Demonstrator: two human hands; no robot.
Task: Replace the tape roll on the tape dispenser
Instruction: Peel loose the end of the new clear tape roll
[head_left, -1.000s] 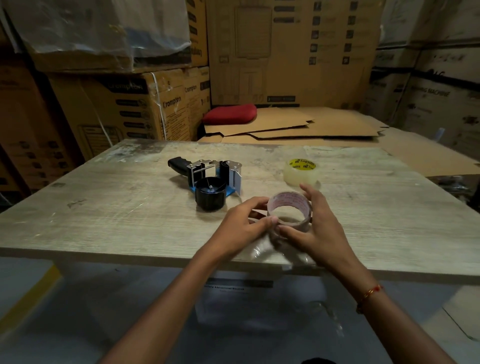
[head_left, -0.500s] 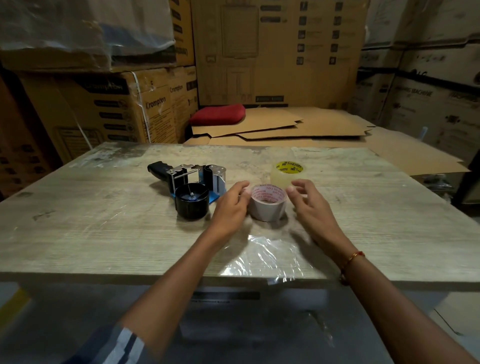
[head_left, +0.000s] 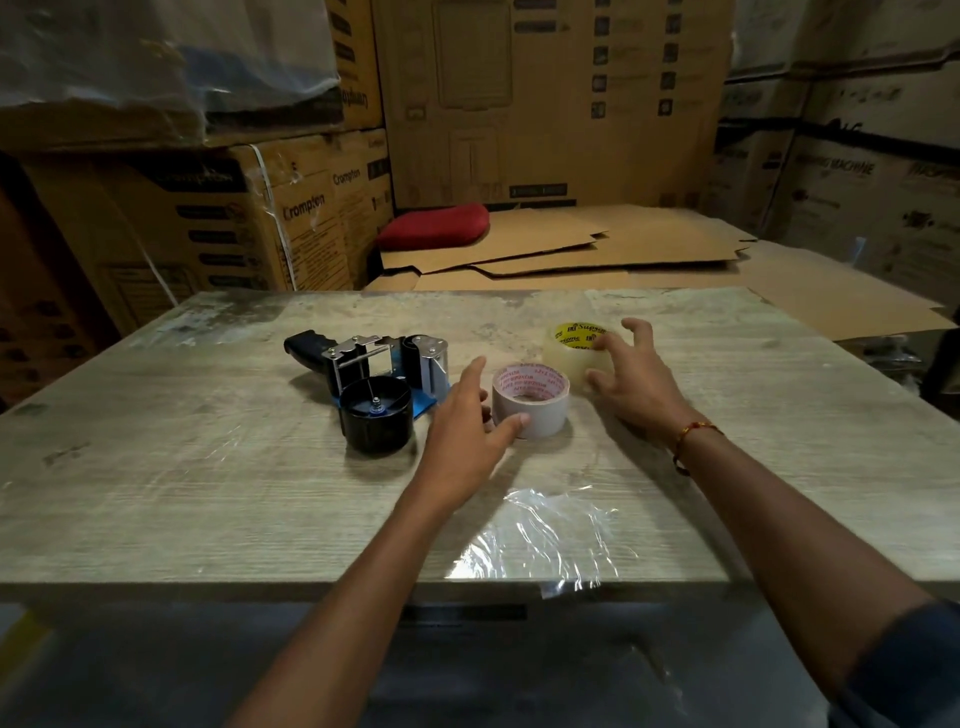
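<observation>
A black and blue tape dispenser (head_left: 375, 387) lies on its side on the wooden table (head_left: 208, 467), its black hub bare. To its right stands a white tape roll (head_left: 537, 410) with a red-printed core. My left hand (head_left: 465, 423) is beside that roll with fingers apart, the thumb touching its near side. Behind it sits a clear tape roll (head_left: 569, 351) with a yellow core. My right hand (head_left: 631, 382) is spread against the clear roll's right side, thumb and fingertips touching it, without a closed grip.
A crumpled sheet of clear plastic wrap (head_left: 550, 535) lies near the table's front edge. Flat cardboard sheets (head_left: 571, 249) and a red cushion (head_left: 434, 226) lie behind the table. Stacked cartons (head_left: 249, 208) wall in the back and left.
The white roll, held in both hands a second ago, now stands on the table. My right hand has left it and moved back-right onto the clear roll; my left hand has loosened.
</observation>
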